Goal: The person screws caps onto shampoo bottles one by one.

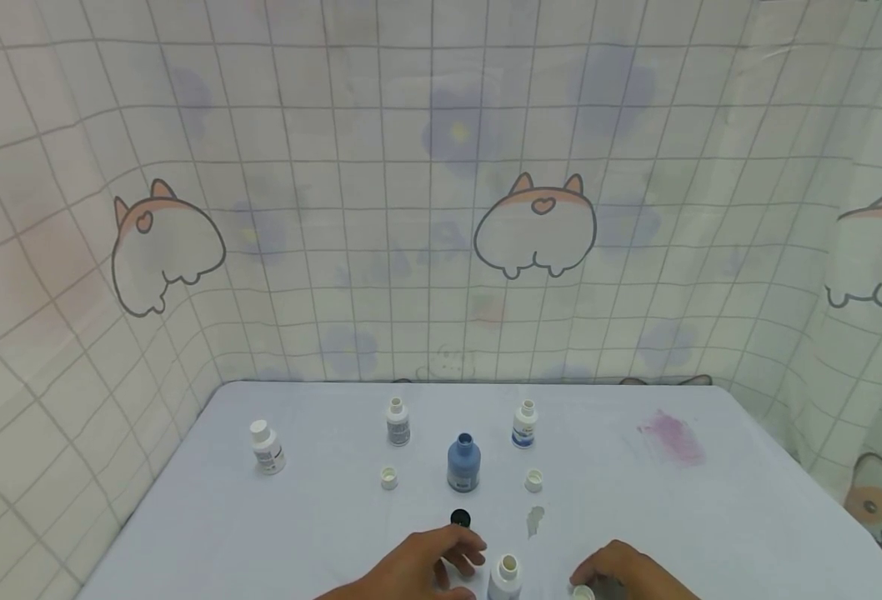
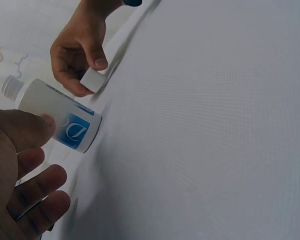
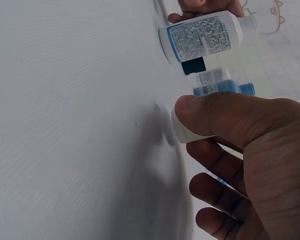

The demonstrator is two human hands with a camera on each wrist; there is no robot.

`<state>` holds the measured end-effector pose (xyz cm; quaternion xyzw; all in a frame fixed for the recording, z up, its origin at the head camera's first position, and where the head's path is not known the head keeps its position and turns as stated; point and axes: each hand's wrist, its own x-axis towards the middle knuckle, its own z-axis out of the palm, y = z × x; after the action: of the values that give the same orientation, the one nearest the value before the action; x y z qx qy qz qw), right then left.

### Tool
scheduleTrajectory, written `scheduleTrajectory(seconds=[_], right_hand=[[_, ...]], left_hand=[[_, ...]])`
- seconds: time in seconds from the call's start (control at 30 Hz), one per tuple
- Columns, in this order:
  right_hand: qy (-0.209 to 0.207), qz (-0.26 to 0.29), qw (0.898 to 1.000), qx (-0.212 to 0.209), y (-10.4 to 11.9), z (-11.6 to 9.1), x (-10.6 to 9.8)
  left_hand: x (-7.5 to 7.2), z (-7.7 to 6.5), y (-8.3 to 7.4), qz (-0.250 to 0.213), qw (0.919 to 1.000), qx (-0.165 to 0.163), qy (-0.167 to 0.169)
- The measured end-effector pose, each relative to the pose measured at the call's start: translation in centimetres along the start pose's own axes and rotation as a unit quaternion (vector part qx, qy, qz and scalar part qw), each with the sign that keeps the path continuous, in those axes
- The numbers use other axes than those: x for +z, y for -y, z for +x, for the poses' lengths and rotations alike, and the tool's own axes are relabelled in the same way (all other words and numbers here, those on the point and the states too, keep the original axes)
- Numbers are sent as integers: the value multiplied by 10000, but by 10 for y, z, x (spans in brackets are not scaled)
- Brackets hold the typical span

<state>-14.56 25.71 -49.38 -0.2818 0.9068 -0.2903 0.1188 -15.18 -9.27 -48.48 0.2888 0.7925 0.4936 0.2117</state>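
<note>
A white bottle (image 1: 504, 581) with no cap stands upright at the front of the table; a blue label shows on it in the left wrist view. My left hand (image 1: 429, 562) is just left of this bottle, fingers loosely spread and not wrapped around it. In the left wrist view its thumb overlaps the bottle; whether it touches, I cannot tell. To the right, my right hand (image 1: 628, 571) pinches a white cap (image 2: 93, 80) between thumb and fingers, low at the tabletop. Behind my left hand lies a black cap (image 1: 460, 518).
An uncapped blue bottle (image 1: 463, 467) stands mid-table. Two uncapped white bottles, left (image 1: 398, 425) and right (image 1: 523, 425), stand farther back, with a white cap (image 1: 389, 478) and another cap (image 1: 534, 480) before them. A capped white bottle (image 1: 267, 448) is at far left.
</note>
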Motion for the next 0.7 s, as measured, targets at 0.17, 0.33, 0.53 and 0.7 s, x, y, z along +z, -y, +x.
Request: scheduleTrajectory(seconds=[0.17, 0.33, 0.53, 0.7], right_hand=[[-128, 292, 9977, 602, 11, -7, -2], [-17, 690, 9929, 970, 19, -5, -8], [-143, 644, 9945, 808, 25, -6, -12], [-225, 461, 9978, 421, 26, -3, -15]], left_hand=[[4, 2, -2, -37, 9997, -228, -10], [7, 4, -3, 7, 9995, -298, -32], [9, 6, -2, 0, 9999, -160, -14], [11, 8, 0, 11, 10000, -36, 3]])
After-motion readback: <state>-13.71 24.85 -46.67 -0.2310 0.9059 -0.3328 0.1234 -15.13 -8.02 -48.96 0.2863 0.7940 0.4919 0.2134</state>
